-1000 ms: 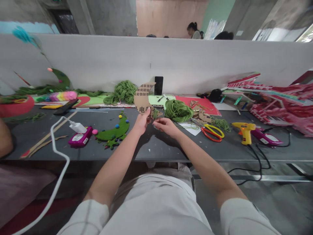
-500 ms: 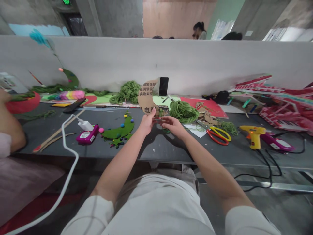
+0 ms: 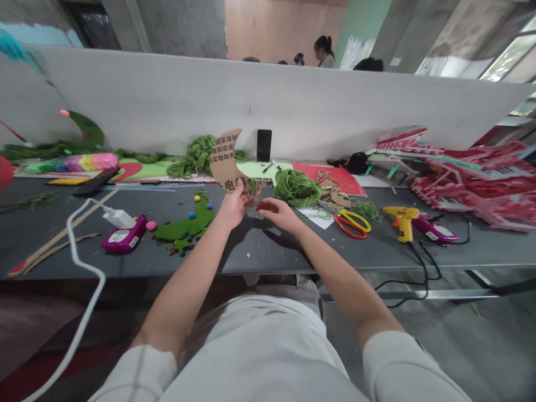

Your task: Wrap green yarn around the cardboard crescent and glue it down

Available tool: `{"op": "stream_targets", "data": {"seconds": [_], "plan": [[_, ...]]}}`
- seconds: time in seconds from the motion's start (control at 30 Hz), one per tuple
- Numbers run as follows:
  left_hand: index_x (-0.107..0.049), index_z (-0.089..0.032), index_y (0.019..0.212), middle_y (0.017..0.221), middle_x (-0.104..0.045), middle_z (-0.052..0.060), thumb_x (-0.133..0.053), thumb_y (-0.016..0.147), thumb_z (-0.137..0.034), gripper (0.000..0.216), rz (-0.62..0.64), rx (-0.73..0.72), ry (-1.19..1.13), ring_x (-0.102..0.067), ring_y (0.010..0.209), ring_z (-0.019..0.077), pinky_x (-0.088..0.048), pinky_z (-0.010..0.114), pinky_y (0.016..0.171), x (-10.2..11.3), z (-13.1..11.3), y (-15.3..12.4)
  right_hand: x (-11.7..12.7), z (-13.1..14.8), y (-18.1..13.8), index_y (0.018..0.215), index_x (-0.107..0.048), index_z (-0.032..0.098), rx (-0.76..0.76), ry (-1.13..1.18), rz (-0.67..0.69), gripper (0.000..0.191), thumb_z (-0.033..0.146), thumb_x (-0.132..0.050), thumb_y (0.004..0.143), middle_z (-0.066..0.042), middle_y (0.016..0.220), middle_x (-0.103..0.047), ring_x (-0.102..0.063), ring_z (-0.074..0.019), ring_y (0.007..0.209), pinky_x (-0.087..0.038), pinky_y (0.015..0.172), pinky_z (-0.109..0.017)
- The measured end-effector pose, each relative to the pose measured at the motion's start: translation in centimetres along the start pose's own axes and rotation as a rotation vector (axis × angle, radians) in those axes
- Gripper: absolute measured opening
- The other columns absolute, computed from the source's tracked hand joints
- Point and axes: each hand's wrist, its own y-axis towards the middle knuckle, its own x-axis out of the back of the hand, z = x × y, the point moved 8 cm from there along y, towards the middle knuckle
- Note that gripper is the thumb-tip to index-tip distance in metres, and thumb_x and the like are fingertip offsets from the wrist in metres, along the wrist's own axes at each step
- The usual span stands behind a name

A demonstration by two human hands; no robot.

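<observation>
A brown cardboard crescent [image 3: 224,159] with printed black characters is upright over the table, its lower part gripped by my left hand [image 3: 233,209]. Green yarn wraps a short stretch of the crescent near its right end. My right hand [image 3: 280,215] is just right of that wrapped stretch, fingers curled towards it. Bits of green yarn show by the right fingertips, though the strand itself is hard to make out. Behind my right hand lies a loose bundle of green yarn [image 3: 297,187]. A green felt crescent with coloured pompoms [image 3: 184,226] rests left of my left forearm.
Scissors with red and yellow handles [image 3: 352,223] and a yellow glue gun [image 3: 402,220] lie to the right. Pink-red craft pieces [image 3: 473,178] pile up beyond. A black phone [image 3: 263,145] leans on the partition. At left, a white cable runs to a purple box [image 3: 124,234].
The view has swung right, so the table's things sit further left. The crescent has tilted, showing its pointed upper tip more plainly. My hands remain close together at its wrapped end.
</observation>
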Motion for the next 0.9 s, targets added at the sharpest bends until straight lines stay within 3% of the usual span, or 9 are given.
{"op": "stream_targets", "data": {"seconds": [0.1,0.2,0.47,0.7,0.9], "plan": [[-0.071,-0.016,0.108,0.098,-0.080,0.009,-0.077,0.086,-0.049,0.040,0.004,-0.010,0.016,-0.075,0.081,0.0174,-0.056,0.025,0.068,-0.1,0.5,0.1,0.9,0.6,0.1,0.103,-0.068,0.021,0.039,0.042,-0.062,0.036,0.027,-0.078,0.069,-0.004,0.109,-0.074,-0.067,-0.0181,0.102,-0.051,0.099,-0.035],[-0.073,-0.018,0.106,0.101,-0.080,0.008,-0.083,0.080,-0.049,0.042,0.009,-0.028,0.031,-0.074,0.082,0.0169,-0.055,0.026,0.069,-0.1,0.9,0.3,1.3,1.0,0.1,0.106,-0.067,0.022,0.039,0.095,-0.073,0.037,0.032,-0.077,0.072,-0.004,0.113,-0.074,-0.067,-0.0192,0.107,-0.052,0.098,-0.034],[-0.075,-0.019,0.106,0.110,-0.079,0.008,-0.089,0.071,-0.052,0.050,0.045,-0.075,0.070,-0.073,0.098,0.0225,-0.054,0.029,0.074,-0.5,1.5,0.2,0.7,1.0,-0.2,0.085,-0.072,0.019,-0.001,0.130,-0.084,0.038,0.052,-0.084,0.071,-0.003,0.086,-0.074,-0.066,-0.0161,0.082,-0.054,0.083,-0.031],[-0.076,-0.017,0.103,0.114,-0.077,0.012,-0.090,0.067,-0.056,0.055,0.068,-0.083,0.108,-0.073,0.098,0.0244,-0.054,0.030,0.071,-0.8,2.2,-0.2,1.3,0.7,0.0,0.084,-0.070,0.018,0.009,0.167,-0.141,0.046,0.060,-0.084,0.069,-0.003,0.080,-0.073,-0.058,-0.0121,0.066,-0.050,0.069,-0.028],[-0.072,-0.020,0.112,0.122,-0.073,0.013,-0.077,0.070,-0.075,0.069,-0.010,-0.163,0.111,-0.071,0.105,0.0267,-0.058,0.034,0.076,0.8,-0.2,0.9,2.1,0.0,0.1,0.071,-0.064,0.018,-0.034,0.176,-0.172,0.048,0.061,-0.084,0.067,-0.001,0.069,-0.068,-0.056,-0.0109,0.061,-0.046,0.063,-0.026]]}}
